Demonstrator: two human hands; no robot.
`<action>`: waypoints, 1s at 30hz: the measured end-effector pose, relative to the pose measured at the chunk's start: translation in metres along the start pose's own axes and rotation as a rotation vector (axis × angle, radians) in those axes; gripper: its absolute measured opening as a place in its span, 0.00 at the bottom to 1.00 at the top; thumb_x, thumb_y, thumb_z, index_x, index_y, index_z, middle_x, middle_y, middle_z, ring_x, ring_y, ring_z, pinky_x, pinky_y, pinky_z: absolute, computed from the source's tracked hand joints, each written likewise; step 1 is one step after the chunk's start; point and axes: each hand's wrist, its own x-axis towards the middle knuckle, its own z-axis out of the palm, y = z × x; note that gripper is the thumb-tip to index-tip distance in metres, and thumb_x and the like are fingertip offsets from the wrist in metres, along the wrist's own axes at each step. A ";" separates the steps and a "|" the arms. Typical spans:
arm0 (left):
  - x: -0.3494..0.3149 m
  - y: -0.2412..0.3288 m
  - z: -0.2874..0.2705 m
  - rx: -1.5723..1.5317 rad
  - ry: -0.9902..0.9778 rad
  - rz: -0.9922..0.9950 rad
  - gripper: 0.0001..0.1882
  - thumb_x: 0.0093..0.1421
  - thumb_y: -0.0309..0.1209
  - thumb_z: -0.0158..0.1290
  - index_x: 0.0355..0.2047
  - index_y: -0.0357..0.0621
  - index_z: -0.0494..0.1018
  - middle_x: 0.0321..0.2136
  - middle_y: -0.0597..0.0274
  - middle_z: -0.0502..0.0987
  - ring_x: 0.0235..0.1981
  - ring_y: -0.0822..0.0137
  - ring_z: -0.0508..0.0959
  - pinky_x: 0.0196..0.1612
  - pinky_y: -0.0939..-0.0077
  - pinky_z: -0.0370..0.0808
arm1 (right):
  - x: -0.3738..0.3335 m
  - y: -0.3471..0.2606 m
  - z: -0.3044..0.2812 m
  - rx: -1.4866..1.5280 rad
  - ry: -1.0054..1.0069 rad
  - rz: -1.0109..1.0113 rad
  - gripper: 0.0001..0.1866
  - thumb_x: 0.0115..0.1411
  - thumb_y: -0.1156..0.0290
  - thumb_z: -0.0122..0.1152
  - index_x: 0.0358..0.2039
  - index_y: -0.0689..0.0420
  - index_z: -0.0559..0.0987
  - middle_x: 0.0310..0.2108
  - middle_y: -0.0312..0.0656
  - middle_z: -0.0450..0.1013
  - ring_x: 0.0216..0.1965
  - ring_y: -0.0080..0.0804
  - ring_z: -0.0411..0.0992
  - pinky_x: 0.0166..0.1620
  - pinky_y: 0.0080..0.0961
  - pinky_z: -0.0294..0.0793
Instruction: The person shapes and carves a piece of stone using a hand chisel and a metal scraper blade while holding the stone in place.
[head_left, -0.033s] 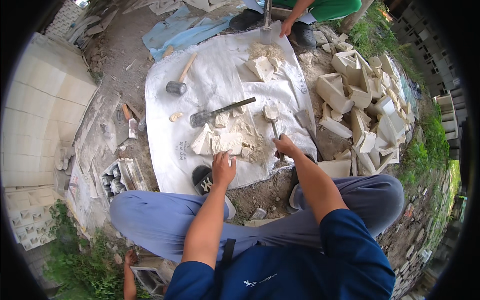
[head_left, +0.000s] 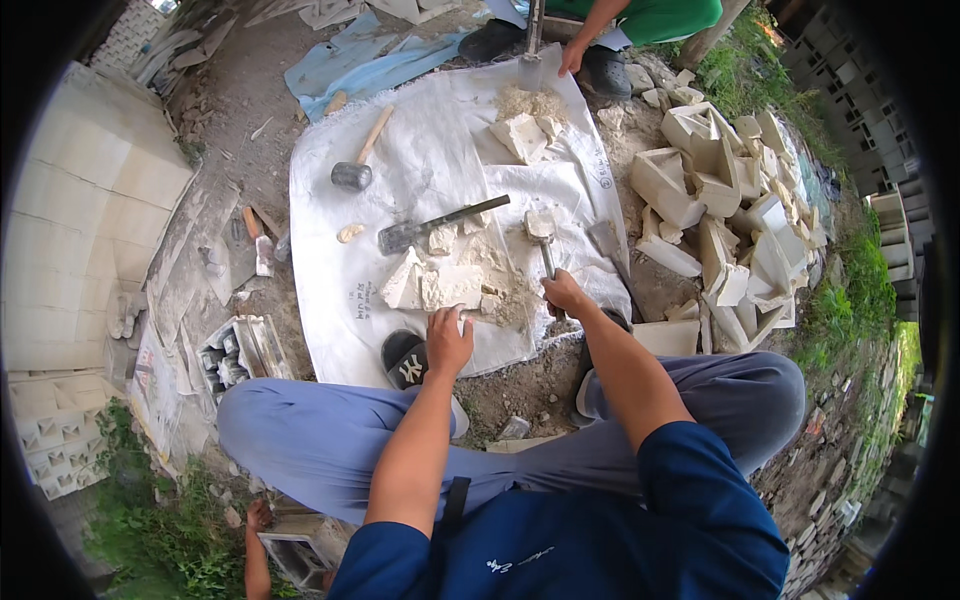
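Observation:
My right hand is closed around the handle of a hammer, whose pale, dusty head is over the white sheet. My left hand has its fingers apart at the near edge of a broken cream-coloured block; it grips nothing that I can see. Crumbs and smaller chunks surround this block. Just beyond lies a dark metal tool with a broad head and a straight handle. Farther left rests a black mallet with a wooden handle.
Broken hollow blocks are heaped on the right. Across the sheet, a person's hand is beside an upright metal tool and broken chunks. Another person's hand is at lower left. A wooden-handled trowel lies left of the sheet.

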 end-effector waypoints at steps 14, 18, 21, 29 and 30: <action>-0.004 0.014 0.107 -0.494 0.007 -0.702 0.28 0.59 0.48 0.56 0.42 0.28 0.79 0.40 0.31 0.80 0.47 0.34 0.79 0.52 0.49 0.74 | -0.101 -0.048 -0.025 -0.507 0.093 -0.023 0.17 0.59 0.65 0.64 0.24 0.68 0.75 0.15 0.41 0.68 0.15 0.30 0.67 0.19 0.36 0.63; 0.014 0.024 0.107 -0.805 -0.039 -0.881 0.24 0.63 0.43 0.54 0.50 0.35 0.78 0.45 0.45 0.81 0.47 0.50 0.80 0.48 0.61 0.74 | -0.108 -0.042 -0.026 -0.560 0.027 0.052 0.18 0.60 0.63 0.66 0.27 0.69 0.77 0.16 0.42 0.69 0.15 0.31 0.68 0.20 0.36 0.65; 0.016 0.023 0.109 -1.116 -0.127 -0.984 0.24 0.65 0.41 0.52 0.55 0.37 0.76 0.46 0.56 0.81 0.45 0.62 0.79 0.44 0.66 0.73 | -0.110 -0.038 -0.025 -0.615 0.053 0.021 0.17 0.60 0.63 0.66 0.30 0.69 0.79 0.17 0.45 0.71 0.17 0.34 0.70 0.23 0.38 0.68; 0.020 0.013 0.118 -0.849 -0.006 -0.568 0.24 0.65 0.43 0.51 0.49 0.33 0.78 0.45 0.44 0.82 0.50 0.50 0.80 0.53 0.64 0.73 | -0.098 -0.027 -0.033 -0.864 0.068 -0.194 0.15 0.56 0.67 0.65 0.41 0.64 0.82 0.32 0.57 0.80 0.37 0.56 0.78 0.43 0.43 0.75; 0.023 0.009 0.114 -0.845 -0.004 -0.565 0.24 0.65 0.43 0.51 0.49 0.33 0.78 0.45 0.44 0.82 0.50 0.50 0.80 0.53 0.64 0.73 | -0.096 -0.030 -0.037 -0.831 0.163 -0.427 0.17 0.54 0.70 0.64 0.44 0.63 0.82 0.34 0.56 0.80 0.38 0.55 0.78 0.44 0.43 0.76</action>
